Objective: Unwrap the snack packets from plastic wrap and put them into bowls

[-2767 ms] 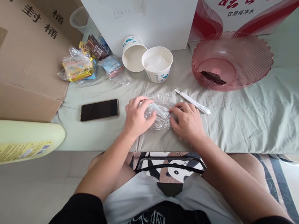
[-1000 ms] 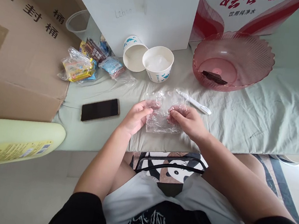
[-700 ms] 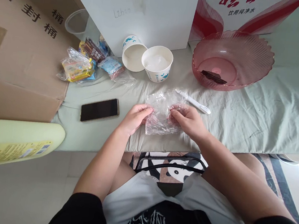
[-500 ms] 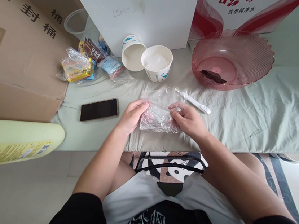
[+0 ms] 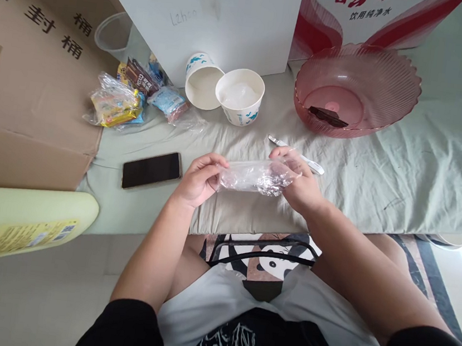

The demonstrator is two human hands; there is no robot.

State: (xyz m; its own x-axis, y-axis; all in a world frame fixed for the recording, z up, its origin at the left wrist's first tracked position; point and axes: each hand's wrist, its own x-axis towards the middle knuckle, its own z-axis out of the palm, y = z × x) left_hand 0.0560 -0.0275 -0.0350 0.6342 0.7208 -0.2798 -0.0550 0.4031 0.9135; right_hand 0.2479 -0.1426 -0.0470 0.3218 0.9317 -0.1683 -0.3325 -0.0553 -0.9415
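A clear, crinkled plastic bag (image 5: 251,175) is stretched sideways between my two hands, above the front edge of the cloth-covered surface. My left hand (image 5: 200,179) pinches its left end between thumb and fingers. At the other end, my right hand (image 5: 299,181) is closed on the plastic, and part of the film lies over its fingers. Just behind my right hand lies a white utility knife (image 5: 314,166), partly covered by the fingers. A black phone (image 5: 152,170) rests flat to the left of my left hand.
Two paper cups stand behind the bag: a tipped one (image 5: 203,85) and an upright one (image 5: 240,98) with clear plastic inside. A pink bowl (image 5: 392,97) holds dark pieces. Snack packets (image 5: 117,104) lie by a cardboard box (image 5: 35,87). A yellow-green container (image 5: 18,220) is at left.
The bag has been lifted and drawn into a narrower, longer strip. My right hand has moved slightly up and right, now covering part of the knife; my left hand shifted a little left.
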